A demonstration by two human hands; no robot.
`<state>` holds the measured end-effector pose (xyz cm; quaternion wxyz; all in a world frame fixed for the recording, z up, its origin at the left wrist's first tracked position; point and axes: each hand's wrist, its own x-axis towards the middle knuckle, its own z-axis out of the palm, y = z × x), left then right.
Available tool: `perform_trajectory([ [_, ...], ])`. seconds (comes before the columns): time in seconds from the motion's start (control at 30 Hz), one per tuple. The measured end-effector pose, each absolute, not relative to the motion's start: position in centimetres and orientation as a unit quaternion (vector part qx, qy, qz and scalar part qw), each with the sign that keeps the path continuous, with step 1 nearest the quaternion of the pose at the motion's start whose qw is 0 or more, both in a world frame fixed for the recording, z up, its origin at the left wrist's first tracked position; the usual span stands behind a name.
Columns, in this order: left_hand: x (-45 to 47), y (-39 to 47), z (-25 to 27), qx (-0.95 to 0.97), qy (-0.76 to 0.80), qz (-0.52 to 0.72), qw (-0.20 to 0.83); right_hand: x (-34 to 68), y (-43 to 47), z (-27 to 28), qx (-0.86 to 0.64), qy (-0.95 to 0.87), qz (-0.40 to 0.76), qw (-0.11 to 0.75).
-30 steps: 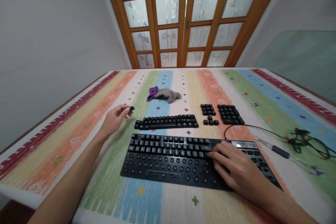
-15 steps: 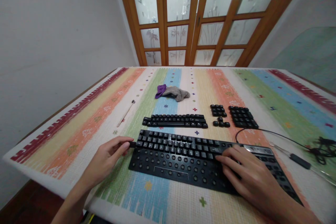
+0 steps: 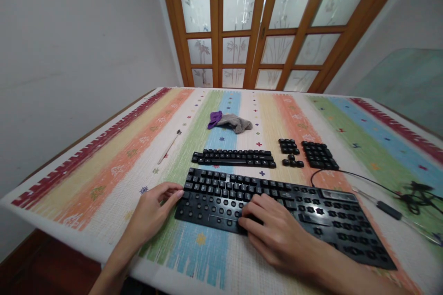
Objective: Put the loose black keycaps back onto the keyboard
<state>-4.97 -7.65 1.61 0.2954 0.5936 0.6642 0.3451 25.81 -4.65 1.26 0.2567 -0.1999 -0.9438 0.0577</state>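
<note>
The black keyboard (image 3: pixel 218 219) lies at a slant on the striped tablecloth, keycaps on its upper rows and bare key posts on its lower rows and number block. At its left end my left hand (image 3: pixel 155 209) is closed, thumb and forefinger pinching a black keycap (image 3: pixel 186 195) against the keyboard's edge. My right hand (image 3: pixel 277 230) rests over the middle of the lower rows. Its fingers are bent together, and what their tips hold, if anything, is hidden. Behind the keyboard stand loose keycaps (image 3: pixel 235 157) in rows, a long space bar among them.
More loose keycaps (image 3: pixel 318 155) sit in blocks at the right. A grey and purple sock (image 3: pixel 231 122) lies further back, a thin brush (image 3: pixel 169 147) at the left. A black cable (image 3: pixel 367 179) and a dark-handled tool (image 3: pixel 389 210) lie right of the keyboard.
My left hand has brought the keycap in from beside the keyboard to its left edge. The right hand has slid left along the keyboard, uncovering its right part.
</note>
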Motion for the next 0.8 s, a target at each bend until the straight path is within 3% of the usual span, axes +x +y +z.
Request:
perform_trajectory([
  [0.33, -4.6, -7.7, 1.2, 0.567, 0.67, 0.387, 0.283, 19.0, -2.9, 3.3, -0.133, -0.979, 0.033, 0.15],
  [0.8, -4.0, -7.5, 1.5, 0.577, 0.666, 0.382, 0.279, 16.8, -2.7, 2.2, -0.152, -0.978, 0.019, 0.139],
])
